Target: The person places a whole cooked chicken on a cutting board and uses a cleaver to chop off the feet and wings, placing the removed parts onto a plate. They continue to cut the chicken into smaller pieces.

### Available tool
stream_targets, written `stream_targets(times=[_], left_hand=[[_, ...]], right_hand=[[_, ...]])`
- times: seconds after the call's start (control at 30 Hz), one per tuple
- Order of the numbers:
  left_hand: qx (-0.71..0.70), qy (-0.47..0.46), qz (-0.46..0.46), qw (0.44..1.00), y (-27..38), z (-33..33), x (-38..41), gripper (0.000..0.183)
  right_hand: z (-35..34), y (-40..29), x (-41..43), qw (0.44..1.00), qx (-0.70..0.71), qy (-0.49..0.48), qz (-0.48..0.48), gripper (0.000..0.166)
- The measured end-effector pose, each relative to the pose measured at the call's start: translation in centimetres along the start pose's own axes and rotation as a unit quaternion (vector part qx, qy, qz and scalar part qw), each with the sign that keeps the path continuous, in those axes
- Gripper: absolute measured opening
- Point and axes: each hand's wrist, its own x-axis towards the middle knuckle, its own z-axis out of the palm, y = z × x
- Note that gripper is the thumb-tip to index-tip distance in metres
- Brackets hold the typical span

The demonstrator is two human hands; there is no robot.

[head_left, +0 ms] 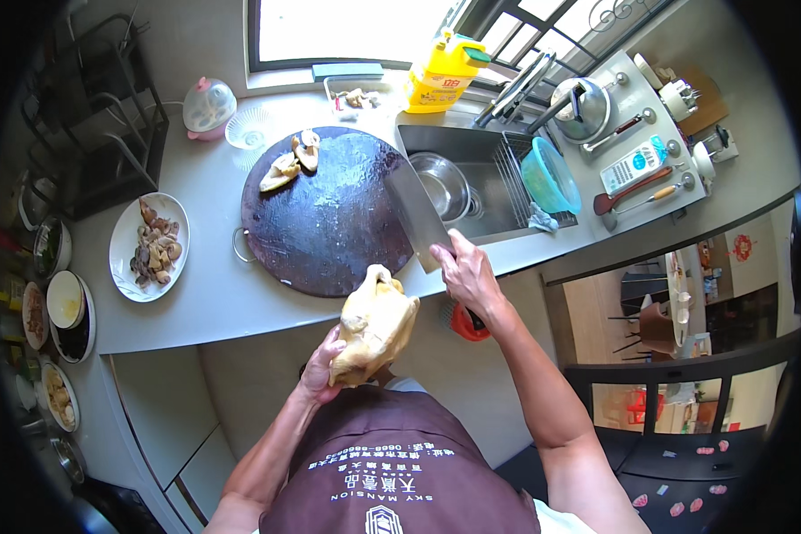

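Note:
My left hand [322,366] grips a whole pale-yellow chicken [377,324] from below, close to my apron. The bird is held up at the counter's front edge, its upper end over the rim of a round dark chopping board [327,220]. In my right hand [468,277] is a cleaver [414,217]. Its broad blade points away from me, above the board's right edge and beside the sink. Two cut chicken wings [294,162] lie at the far left of the board.
On the left stands an oval plate of cut giblets [153,243], with several bowls beyond. A metal sink [494,223] holds a steel pot [440,187] and a turquoise basin [551,175]. A yellow detergent jug [444,77] and a plastic tub [357,97] stand by the window.

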Motion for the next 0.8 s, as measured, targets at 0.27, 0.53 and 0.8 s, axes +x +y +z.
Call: stream_targets(times=[0.27,0.53,0.8], left_hand=[[0.041,0.026,0.026,0.998,5.4,4.4,4.9,0.094],[0.133,0.134,0.009,0.982,15.7,0.3,12.7,0.069],[0.203,0.292,-0.023,0.934,20.4,3.9,13.9,0.06]], right_hand=[[0.3,6.6,3.3,0.991,0.121,-0.035,-0.031,0.018],[-2.4,8.2,8.7,0.987,0.102,-0.072,-0.104,0.014],[-4.3,12.4,8.5,0.967,0.066,-0.059,-0.237,0.012]])
